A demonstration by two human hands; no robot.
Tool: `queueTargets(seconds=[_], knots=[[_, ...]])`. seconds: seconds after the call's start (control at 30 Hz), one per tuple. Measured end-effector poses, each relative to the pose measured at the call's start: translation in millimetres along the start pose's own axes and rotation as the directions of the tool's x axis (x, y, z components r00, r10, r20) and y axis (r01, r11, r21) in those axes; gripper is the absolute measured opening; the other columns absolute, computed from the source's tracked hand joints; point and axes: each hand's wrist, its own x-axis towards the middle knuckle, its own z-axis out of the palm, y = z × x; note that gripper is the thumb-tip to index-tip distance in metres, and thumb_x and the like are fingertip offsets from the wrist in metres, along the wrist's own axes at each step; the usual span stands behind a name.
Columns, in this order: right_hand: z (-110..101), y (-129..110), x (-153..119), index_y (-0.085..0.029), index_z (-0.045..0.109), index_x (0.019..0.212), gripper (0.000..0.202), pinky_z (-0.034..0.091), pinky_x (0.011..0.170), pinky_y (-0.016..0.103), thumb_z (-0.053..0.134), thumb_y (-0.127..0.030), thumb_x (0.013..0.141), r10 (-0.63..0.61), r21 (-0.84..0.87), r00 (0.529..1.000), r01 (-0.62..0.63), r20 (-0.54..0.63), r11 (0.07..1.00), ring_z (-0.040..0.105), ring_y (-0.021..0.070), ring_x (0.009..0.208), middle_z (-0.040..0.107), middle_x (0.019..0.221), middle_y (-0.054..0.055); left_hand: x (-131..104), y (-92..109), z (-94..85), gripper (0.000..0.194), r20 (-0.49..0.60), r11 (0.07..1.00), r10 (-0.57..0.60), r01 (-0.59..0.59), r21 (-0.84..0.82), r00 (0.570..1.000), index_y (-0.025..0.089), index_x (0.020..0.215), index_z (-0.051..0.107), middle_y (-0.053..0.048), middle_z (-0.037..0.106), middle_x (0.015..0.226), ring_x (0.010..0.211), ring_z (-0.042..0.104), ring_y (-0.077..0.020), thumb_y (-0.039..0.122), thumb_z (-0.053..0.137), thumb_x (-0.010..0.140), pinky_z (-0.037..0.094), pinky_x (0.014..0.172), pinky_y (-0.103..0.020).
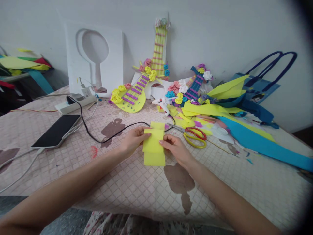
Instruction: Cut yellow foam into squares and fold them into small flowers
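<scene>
Between my two hands is a folded strip of yellow crepe paper [154, 143], its layers overlapping unevenly above the table. My left hand [134, 138] pinches the strip's left edge, thumb on top and fingers behind. On the opposite edge, my right hand [174, 148] grips the same paper between thumb and fingers. Just right of my right hand lie scissors [195, 137] with one red and one yellow handle loop. A white glue gun [161, 106] rests beyond the paper, its black cord running left across the cloth.
Decorated paper guitars [133, 98] lean at the back beside a white foam board [114, 58] with a cut-out. At left are a phone [57, 130] and a power strip [75, 102]. Blue crepe paper [264, 143] and a blue bag [271, 86] occupy the right.
</scene>
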Motion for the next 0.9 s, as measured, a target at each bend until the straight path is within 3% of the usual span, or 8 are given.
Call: queueTargets(seconds=[0.2,0.43,0.57,0.9], knots=[[-5.1,2.6,5.9,-0.019,0.059,0.068,0.017,0.039,0.061,0.024,0.070,-0.031,0.068,0.047,0.206,0.998,-0.037,-0.044,0.978,0.050,0.0114,0.061,0.059,0.067,-0.003,0.0,4.5,3.9,0.034,0.025,0.994,-0.052,0.054,-0.099,0.998,0.012,0.096,0.062,-0.011,0.070,0.091,0.078,0.067,-0.0169,0.043,0.056,0.084,0.051,0.073,-0.028],[-8.6,2.6,9.3,-0.019,0.061,0.065,0.015,0.040,0.061,0.024,0.073,-0.027,0.064,0.068,0.323,0.995,-0.042,-0.071,0.945,0.052,0.0119,0.062,0.061,0.065,-0.002,1.8,3.9,1.4,0.015,0.080,0.977,-0.177,0.185,-0.107,0.981,0.011,0.094,0.064,-0.010,0.072,0.088,0.076,0.067,-0.0153,0.018,0.056,0.083,0.051,0.072,-0.025],[-7.8,3.4,8.3,-0.019,0.061,0.068,0.014,0.040,0.062,0.024,0.072,-0.028,0.066,0.070,0.283,0.997,-0.055,-0.040,0.957,0.052,0.0116,0.062,0.062,0.068,-0.002,1.3,0.7,-0.7,0.020,0.142,0.983,-0.158,0.169,-0.065,0.977,0.011,0.095,0.065,-0.010,0.071,0.089,0.075,0.067,-0.0152,0.024,0.063,0.080,0.051,0.073,-0.026],[-3.8,3.9,3.3,-0.019,0.056,0.071,0.014,0.039,0.061,0.025,0.064,-0.031,0.072,-0.084,-0.029,0.995,0.083,-0.056,0.996,0.048,0.0129,0.064,0.055,0.069,-0.002,-1.3,2.0,0.5,0.031,0.082,1.000,-0.030,0.029,0.009,0.996,0.013,0.096,0.065,-0.006,0.070,0.089,0.075,0.065,-0.0143,0.033,0.070,0.073,0.050,0.074,-0.026]])
